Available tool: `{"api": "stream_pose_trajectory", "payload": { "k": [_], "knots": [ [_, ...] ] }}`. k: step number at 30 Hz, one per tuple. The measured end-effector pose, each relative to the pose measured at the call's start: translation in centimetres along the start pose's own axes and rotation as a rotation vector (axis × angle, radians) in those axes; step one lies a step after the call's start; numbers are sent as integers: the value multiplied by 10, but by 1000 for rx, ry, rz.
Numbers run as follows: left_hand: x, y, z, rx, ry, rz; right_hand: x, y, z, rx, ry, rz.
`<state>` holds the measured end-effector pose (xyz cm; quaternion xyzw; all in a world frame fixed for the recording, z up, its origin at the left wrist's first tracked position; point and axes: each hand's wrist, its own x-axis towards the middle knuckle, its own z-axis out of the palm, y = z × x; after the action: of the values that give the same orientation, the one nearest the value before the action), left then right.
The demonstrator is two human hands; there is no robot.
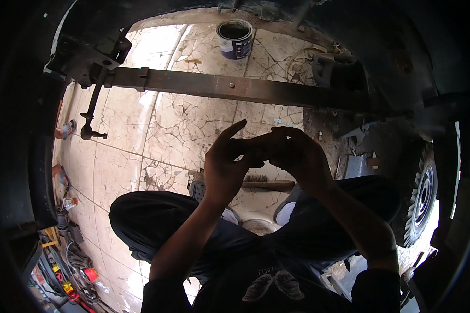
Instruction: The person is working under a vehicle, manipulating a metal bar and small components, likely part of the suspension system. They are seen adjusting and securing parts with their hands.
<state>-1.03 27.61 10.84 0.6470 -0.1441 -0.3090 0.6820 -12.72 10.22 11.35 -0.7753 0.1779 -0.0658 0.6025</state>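
Observation:
In front of my chest my two hands meet, both dark against the bright floor. My left hand [225, 163] has one finger raised, while its other fingers and thumb close toward the right hand. Bent inward, my right hand [305, 159] pinches at the same spot. A small dark shape seems to lie between the fingertips, but shadow hides what it is. Just beyond the hands, a dark metal bar [193, 83] runs across the view. A rod with a ball joint [89, 128] hangs from its left end. Below my hands a brush [266, 183] lies on the floor between my feet.
A paint bucket [234, 41] stands on the cracked tile floor [167, 125] beyond the bar. Dark vehicle parts frame the view. At right is a wheel with a tyre [423, 198]; at lower left lie several tools and cables [70, 271]. Another person's feet [65, 130] show at left.

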Motion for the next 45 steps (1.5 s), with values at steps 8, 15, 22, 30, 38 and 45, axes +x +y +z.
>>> {"api": "stream_pose_trajectory", "payload": {
  "k": [8,15,22,30,38,45],
  "knots": [
    [-1,5,2,-92,-21,-62,-6,-23,-3,-90,30,-4],
    [-5,4,3,17,-66,-58,-12,-19,-11,-139,3,-52],
    [-9,3,3,56,-38,-28,-11,-29,-18,-130,-8,66],
    [-9,-1,2,96,-38,-5,-9,-17,-19,-33,-20,149],
    [-12,8,0,132,-90,77,-19,-34,-22,-24,-12,87],
    [-10,67,-14,-13,-117,346,2,-107,-22,-121,-9,-366]
  ]
}}
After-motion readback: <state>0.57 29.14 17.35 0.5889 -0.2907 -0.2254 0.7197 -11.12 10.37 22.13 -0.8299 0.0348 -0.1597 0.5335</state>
